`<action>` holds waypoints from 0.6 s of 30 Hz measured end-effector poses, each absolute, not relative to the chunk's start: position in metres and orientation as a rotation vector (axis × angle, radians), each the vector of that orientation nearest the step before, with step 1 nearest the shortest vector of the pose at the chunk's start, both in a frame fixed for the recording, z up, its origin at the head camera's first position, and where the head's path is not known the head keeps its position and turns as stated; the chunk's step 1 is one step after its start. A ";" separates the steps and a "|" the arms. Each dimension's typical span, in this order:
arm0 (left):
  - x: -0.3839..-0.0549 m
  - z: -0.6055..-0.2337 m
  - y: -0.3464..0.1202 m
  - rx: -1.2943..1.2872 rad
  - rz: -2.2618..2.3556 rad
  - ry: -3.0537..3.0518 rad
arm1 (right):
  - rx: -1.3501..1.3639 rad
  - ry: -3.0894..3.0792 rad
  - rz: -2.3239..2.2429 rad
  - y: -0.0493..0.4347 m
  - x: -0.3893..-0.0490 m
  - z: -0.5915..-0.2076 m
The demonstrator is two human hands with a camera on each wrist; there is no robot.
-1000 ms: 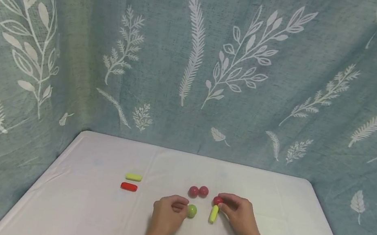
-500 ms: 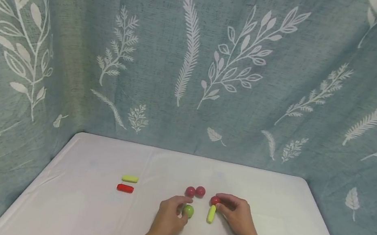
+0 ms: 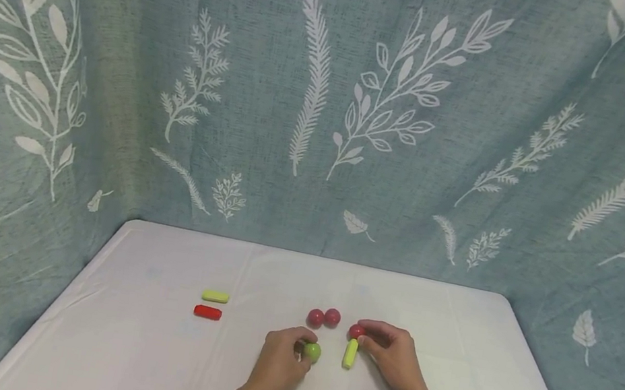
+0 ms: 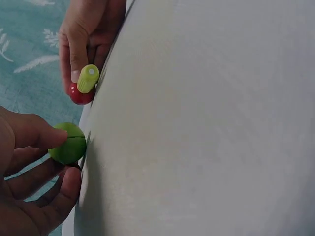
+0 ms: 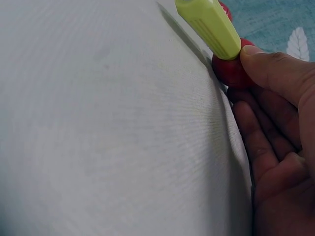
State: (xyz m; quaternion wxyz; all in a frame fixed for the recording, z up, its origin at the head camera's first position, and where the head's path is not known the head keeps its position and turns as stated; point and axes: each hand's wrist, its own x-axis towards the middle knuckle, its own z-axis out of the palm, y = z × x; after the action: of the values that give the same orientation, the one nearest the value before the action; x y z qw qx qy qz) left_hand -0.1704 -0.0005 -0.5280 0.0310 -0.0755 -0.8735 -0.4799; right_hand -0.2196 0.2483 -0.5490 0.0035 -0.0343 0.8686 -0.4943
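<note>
My left hand (image 3: 280, 362) pinches a small green ball (image 3: 312, 352) between thumb and fingers, low over the table. A seam line crosses that ball in the left wrist view. To the right, my right hand (image 3: 395, 359) holds a glossy red ball (image 3: 356, 332), its thumb (image 5: 275, 69) pressed on the near side. A yellow-green stick (image 3: 350, 354) with ribbed sides points from the red ball toward me; its far end meets or overlaps the ball in the right wrist view. Whether the stick is joined to the ball I cannot tell.
Two darker red balls (image 3: 323, 318) sit side by side just beyond the hands. Off to the left lie another yellow-green stick (image 3: 215, 296) and a red stick (image 3: 207, 312). A patterned curtain (image 3: 327, 102) surrounds the back of the white table (image 3: 139, 358).
My left thumb and fingers, formerly beside the green ball, have come around it and taken hold. The right hand stays on the red ball. The head view has shifted slightly.
</note>
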 end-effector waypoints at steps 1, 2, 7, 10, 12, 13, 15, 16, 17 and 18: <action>-0.170 -0.528 0.000 -0.221 -1.500 -2.692 | -0.106 2.719 -1.553 0.248 -0.220 -0.549; -0.170 -0.528 0.001 -0.214 -1.517 -2.691 | -0.107 2.716 -1.556 0.248 -0.219 -0.549; -0.165 -0.527 0.007 -0.204 -1.608 -2.701 | -0.112 2.694 -1.584 0.249 -0.220 -0.548; -0.161 -0.526 0.013 -0.231 -1.640 -2.712 | -0.127 2.689 -1.589 0.249 -0.220 -0.548; -0.159 -0.527 0.018 -0.251 -1.655 -2.723 | -0.135 2.677 -1.598 0.250 -0.220 -0.548; -0.158 -0.527 0.021 -0.255 -1.660 -2.729 | -0.138 2.672 -1.603 0.251 -0.220 -0.548; -0.156 -0.526 0.025 -0.244 -1.669 -2.744 | -0.151 2.647 -1.622 0.251 -0.220 -0.548; -0.156 -0.526 0.027 -0.236 -1.671 -2.751 | -0.154 2.632 -1.633 0.252 -0.220 -0.549; -0.155 -0.525 0.029 -0.221 -1.672 -2.759 | -0.154 2.625 -1.637 0.252 -0.221 -0.549; -0.155 -0.525 0.031 -0.209 -1.672 -2.765 | -0.158 2.616 -1.643 0.252 -0.221 -0.549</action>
State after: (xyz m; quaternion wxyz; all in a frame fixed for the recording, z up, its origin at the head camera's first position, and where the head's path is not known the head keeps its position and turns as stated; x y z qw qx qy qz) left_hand -0.1552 0.0308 -0.5250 -0.0481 -0.0646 -0.8529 -0.5159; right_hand -0.2210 0.2523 -0.5490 0.0241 -0.0510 0.8455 -0.5310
